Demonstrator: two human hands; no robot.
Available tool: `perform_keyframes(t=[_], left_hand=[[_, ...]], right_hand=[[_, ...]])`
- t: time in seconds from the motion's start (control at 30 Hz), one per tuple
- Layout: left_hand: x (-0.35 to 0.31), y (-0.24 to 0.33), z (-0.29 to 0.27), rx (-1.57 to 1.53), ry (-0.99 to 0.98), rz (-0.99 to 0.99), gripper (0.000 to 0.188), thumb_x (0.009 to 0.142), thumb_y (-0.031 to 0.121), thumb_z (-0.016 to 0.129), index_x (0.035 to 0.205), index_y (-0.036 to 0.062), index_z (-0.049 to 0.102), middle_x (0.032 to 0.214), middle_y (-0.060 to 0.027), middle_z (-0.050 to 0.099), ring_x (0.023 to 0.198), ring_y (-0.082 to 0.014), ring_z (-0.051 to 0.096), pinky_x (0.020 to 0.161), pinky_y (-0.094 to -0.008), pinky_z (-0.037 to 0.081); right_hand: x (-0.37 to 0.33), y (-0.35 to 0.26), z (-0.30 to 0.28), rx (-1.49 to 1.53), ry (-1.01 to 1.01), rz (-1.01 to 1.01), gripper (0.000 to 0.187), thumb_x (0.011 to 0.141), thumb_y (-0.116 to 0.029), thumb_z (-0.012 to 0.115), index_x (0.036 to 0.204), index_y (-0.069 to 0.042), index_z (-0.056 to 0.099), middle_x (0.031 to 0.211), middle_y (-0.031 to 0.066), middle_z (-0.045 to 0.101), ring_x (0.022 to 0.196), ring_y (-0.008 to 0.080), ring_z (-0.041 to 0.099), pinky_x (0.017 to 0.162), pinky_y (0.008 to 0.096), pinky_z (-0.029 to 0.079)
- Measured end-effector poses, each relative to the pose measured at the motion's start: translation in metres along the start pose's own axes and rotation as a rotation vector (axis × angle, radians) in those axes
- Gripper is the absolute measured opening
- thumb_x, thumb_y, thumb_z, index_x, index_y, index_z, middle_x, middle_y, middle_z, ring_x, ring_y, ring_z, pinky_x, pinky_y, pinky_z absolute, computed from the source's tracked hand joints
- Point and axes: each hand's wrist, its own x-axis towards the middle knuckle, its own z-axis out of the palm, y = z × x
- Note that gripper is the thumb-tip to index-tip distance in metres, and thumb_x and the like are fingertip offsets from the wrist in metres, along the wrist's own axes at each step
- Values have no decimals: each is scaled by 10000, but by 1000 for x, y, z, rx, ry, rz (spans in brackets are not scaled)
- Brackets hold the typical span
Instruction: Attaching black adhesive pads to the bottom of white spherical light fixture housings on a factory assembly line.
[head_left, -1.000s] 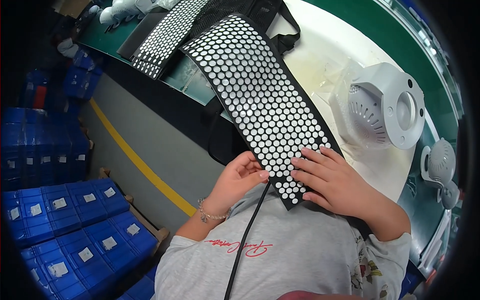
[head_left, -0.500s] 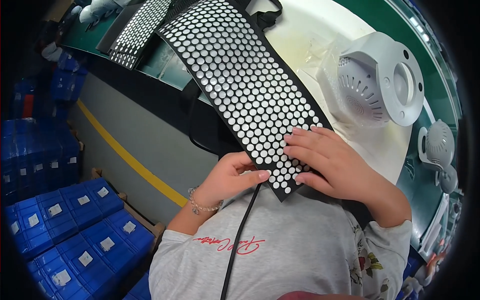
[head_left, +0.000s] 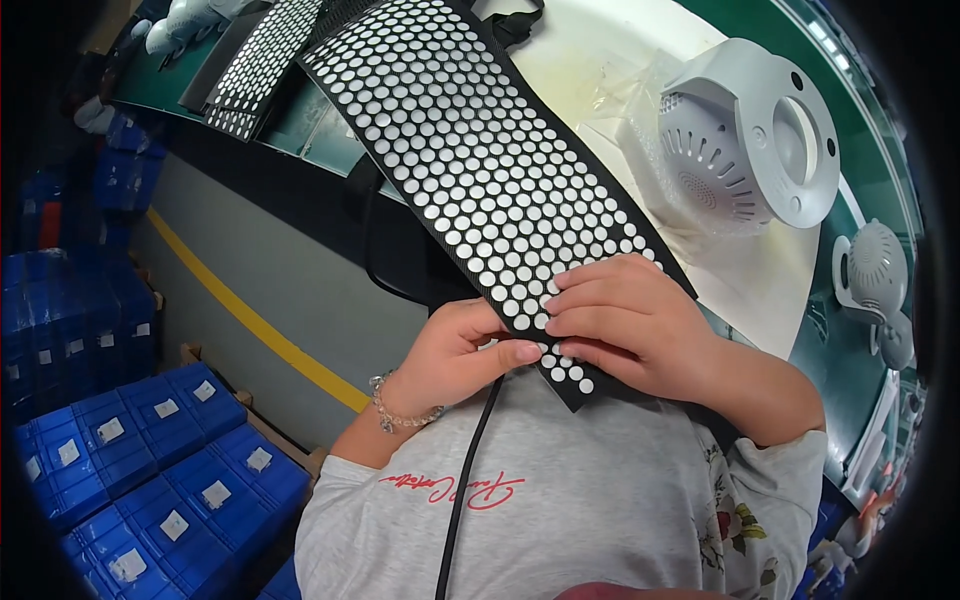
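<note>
A long black strip covered with rows of round white dots runs from the far table down to my front. My left hand is closed on the left edge of its near end, thumb on top and fingers underneath. Across the dotted face lies my right hand, its fingers bent and pressed onto the near part, the thumb drawn in close to the index finger. Between the two thumbs the strip looks creased. A black cord hangs over my grey shirt from below the strip.
On the table, a pale grey vented plastic housing stands at the right on clear wrapping. A smaller grey fan-like unit is farther right. Another dotted strip lies far left. Blue boxes are stacked on the floor at left.
My right hand has slid left along the strip, its thumb drawing closer to the fingers and my left thumb. The strip's near end has shifted slightly. My left hand stays on the edge.
</note>
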Motion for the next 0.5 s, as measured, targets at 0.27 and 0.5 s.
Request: perform_keyframes(t=[0.27,0.5], left_hand=[[5,-1,7,38,-5,156,125,800,84,584,884,-8,602,805,-31,605,721,-73,540,620,-192,417],[12,0,12,57,62,179,106,792,64,586,855,-18,601,798,-38,602,707,-76,541,617,-196,422]], right_hand=[[-4,-5,-5,68,71,48,213,657,-104,684,856,-83,608,893,24,617,887,199,578,731,315,416],[-6,-7,1,-9,193,64,199,639,-71,687,813,-67,591,878,48,619,867,205,589,726,320,425]])
